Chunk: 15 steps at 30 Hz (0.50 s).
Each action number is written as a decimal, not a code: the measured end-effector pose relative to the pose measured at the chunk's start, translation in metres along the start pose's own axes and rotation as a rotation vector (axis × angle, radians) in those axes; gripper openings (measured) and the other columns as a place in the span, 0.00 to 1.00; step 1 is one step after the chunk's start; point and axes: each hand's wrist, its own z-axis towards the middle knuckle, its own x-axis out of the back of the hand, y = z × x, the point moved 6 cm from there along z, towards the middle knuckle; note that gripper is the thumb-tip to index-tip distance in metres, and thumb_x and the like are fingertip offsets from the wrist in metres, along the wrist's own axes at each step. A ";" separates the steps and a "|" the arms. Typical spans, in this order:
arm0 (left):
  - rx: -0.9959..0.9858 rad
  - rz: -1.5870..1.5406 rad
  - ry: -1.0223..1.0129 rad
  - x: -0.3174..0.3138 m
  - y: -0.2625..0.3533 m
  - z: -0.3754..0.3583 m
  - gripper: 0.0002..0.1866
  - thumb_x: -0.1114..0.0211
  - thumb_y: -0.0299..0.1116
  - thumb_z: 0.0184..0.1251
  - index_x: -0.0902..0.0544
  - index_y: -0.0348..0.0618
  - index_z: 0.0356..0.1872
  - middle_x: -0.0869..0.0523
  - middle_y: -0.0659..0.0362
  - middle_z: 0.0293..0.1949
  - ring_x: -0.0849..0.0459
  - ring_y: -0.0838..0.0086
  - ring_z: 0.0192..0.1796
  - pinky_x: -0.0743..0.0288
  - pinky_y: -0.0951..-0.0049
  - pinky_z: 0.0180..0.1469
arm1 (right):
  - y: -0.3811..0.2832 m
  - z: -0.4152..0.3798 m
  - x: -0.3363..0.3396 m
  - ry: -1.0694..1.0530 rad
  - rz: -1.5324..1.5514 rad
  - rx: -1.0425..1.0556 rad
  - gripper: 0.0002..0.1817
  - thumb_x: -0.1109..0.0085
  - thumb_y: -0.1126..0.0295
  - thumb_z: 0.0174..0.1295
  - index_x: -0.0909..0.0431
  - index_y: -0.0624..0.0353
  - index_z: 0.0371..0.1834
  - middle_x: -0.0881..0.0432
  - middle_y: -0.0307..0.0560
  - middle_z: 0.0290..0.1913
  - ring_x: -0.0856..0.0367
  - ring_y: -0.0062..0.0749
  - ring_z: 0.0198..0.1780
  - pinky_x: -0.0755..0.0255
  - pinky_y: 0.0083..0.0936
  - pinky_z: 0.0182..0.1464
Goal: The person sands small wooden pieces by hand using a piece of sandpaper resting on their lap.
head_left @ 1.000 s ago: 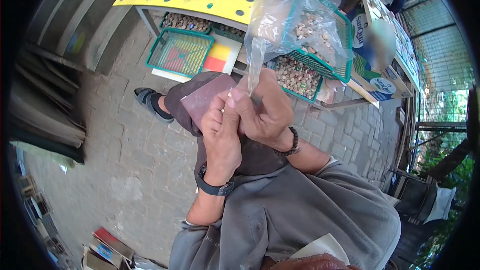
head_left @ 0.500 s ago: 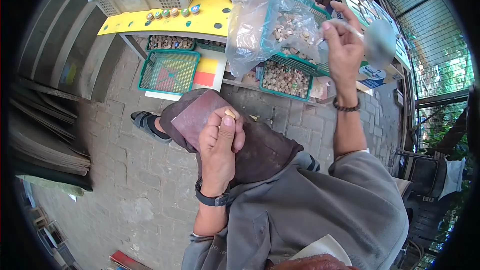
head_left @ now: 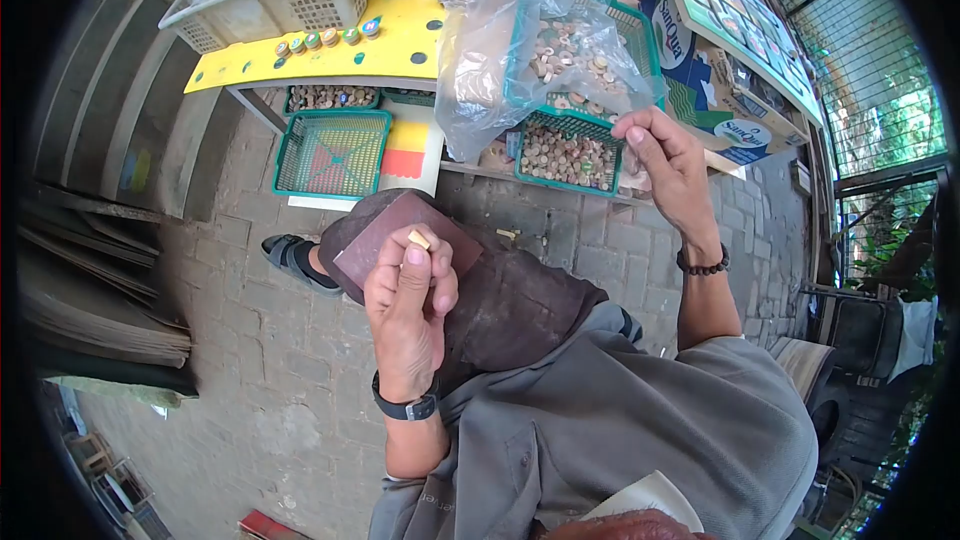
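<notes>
My left hand (head_left: 405,310), with a black watch at its wrist, pinches a small pale wooden piece (head_left: 420,239) between thumb and forefinger. It is over my thigh, in front of a reddish-brown sheet (head_left: 375,252) lying on my knee. My right hand (head_left: 672,165), wearing a beaded bracelet, has thumb and forefinger together at the lower right of a green basket (head_left: 655,50). Clear plastic (head_left: 475,70) drapes over this basket, which contains small round pieces (head_left: 575,55). What the right fingertips hold is too small to make out.
A yellow board (head_left: 405,5) carries a row of lettered round pieces (head_left: 330,37) and a white crate (head_left: 290,5). Beneath are an empty green basket (head_left: 333,152) and another filled with pieces (head_left: 568,155). Cartons (head_left: 700,60) stand at right, stacked sheets (head_left: 100,290) at left.
My right hand has come down and slightly left, to the basket's lower corner. My left hand has shifted left and a little down, still pinching the wooden piece. The view has shifted somewhat.
</notes>
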 end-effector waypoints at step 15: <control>0.094 -0.338 0.099 0.004 0.010 -0.003 0.09 0.45 0.35 0.80 0.24 0.40 0.48 0.25 0.62 0.31 0.35 0.86 0.21 0.41 0.84 0.23 | 0.018 0.004 0.034 0.173 -0.031 -0.086 0.13 0.49 0.67 0.78 0.19 0.65 0.44 0.22 0.34 0.32 0.28 0.18 0.33 0.34 0.19 0.37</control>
